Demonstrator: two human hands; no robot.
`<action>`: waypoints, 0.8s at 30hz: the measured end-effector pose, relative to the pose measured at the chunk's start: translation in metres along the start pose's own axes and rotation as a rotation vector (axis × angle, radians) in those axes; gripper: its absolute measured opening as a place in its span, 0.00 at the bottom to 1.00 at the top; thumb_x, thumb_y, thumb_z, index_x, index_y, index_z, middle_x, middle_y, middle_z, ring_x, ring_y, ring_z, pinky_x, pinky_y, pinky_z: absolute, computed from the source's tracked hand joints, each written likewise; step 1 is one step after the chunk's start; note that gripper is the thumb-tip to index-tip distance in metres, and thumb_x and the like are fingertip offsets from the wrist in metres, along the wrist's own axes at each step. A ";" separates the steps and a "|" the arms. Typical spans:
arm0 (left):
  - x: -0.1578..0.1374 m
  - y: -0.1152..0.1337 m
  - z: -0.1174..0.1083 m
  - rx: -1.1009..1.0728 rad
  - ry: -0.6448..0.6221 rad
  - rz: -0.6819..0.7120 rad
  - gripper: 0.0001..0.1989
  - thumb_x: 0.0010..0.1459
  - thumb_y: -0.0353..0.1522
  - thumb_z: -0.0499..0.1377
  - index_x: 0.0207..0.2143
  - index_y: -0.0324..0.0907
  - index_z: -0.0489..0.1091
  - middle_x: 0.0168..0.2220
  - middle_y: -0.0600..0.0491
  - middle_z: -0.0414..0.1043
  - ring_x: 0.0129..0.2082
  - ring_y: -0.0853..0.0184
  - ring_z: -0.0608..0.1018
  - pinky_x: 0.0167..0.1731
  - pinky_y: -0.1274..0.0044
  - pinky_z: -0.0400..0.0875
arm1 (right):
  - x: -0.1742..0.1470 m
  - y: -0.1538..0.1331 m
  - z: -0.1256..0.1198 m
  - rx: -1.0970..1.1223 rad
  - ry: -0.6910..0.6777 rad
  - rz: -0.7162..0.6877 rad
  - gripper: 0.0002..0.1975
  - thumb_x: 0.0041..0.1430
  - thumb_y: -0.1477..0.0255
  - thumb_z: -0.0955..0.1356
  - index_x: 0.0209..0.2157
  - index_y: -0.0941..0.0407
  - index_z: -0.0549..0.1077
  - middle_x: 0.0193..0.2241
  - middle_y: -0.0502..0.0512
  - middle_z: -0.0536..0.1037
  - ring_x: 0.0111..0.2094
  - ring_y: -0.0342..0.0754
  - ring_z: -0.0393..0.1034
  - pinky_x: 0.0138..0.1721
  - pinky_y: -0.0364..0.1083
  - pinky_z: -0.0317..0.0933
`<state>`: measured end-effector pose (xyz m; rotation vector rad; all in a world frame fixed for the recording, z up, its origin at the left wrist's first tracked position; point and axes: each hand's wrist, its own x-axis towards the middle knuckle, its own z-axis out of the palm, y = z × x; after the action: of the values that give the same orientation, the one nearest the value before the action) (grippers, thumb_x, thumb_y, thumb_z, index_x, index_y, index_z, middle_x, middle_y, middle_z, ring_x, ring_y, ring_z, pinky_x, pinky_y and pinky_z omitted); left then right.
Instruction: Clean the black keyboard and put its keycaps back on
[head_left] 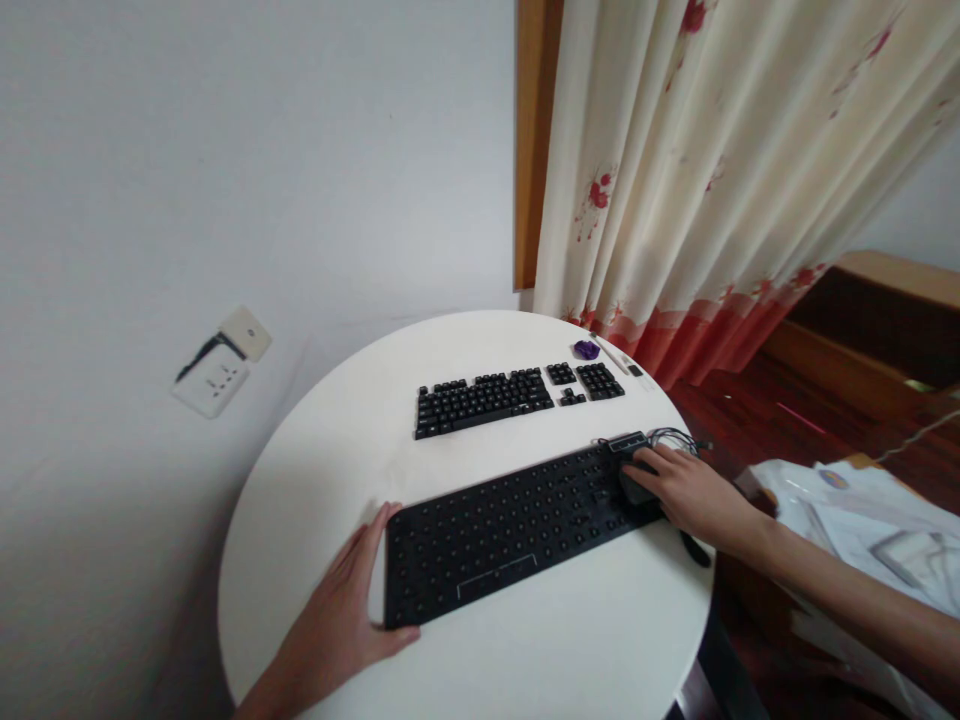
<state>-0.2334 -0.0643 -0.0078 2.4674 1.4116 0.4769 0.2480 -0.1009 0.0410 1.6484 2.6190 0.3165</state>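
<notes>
A black keyboard with its keycaps off lies across the white round table, bare switches facing up. My left hand grips its left end, with the thumb at the near corner and the fingers at the far corner. At the right end, my right hand is closed on a dark, soft-looking pad pressed against the switches; its exact kind is hard to make out. Behind the keyboard, the black keycaps are laid out in keyboard order.
A crumpled purple item and a slim white tool lie near the far right edge. A coiled black cable sits behind my right hand. Part of a black item shows near the right edge. White plastic bags stand beside the table.
</notes>
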 end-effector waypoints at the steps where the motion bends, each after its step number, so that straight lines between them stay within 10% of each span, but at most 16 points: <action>1: 0.000 0.000 0.000 0.004 0.003 0.003 0.65 0.41 0.33 0.71 0.71 0.45 0.30 0.68 0.39 0.52 0.66 0.45 0.60 0.63 0.55 0.59 | -0.003 0.005 -0.001 -0.002 -0.009 0.019 0.24 0.53 0.87 0.63 0.50 0.57 0.73 0.46 0.61 0.73 0.44 0.54 0.66 0.45 0.51 0.64; 14: 0.002 -0.003 0.001 0.031 0.031 0.025 0.63 0.41 0.34 0.69 0.71 0.44 0.32 0.68 0.39 0.54 0.65 0.46 0.63 0.61 0.57 0.63 | 0.029 -0.037 -0.008 0.047 0.030 -0.073 0.21 0.57 0.83 0.64 0.52 0.58 0.71 0.45 0.61 0.73 0.44 0.54 0.65 0.43 0.51 0.63; 24: 0.002 -0.006 0.003 0.040 0.057 0.050 0.64 0.40 0.33 0.70 0.71 0.45 0.33 0.67 0.39 0.54 0.64 0.45 0.64 0.61 0.57 0.64 | -0.026 0.027 0.016 -0.050 0.029 0.104 0.27 0.52 0.85 0.64 0.54 0.57 0.71 0.48 0.62 0.73 0.46 0.54 0.68 0.48 0.52 0.65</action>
<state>-0.2356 -0.0599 -0.0124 2.5448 1.3970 0.5388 0.2850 -0.1103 0.0280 1.7800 2.5286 0.4078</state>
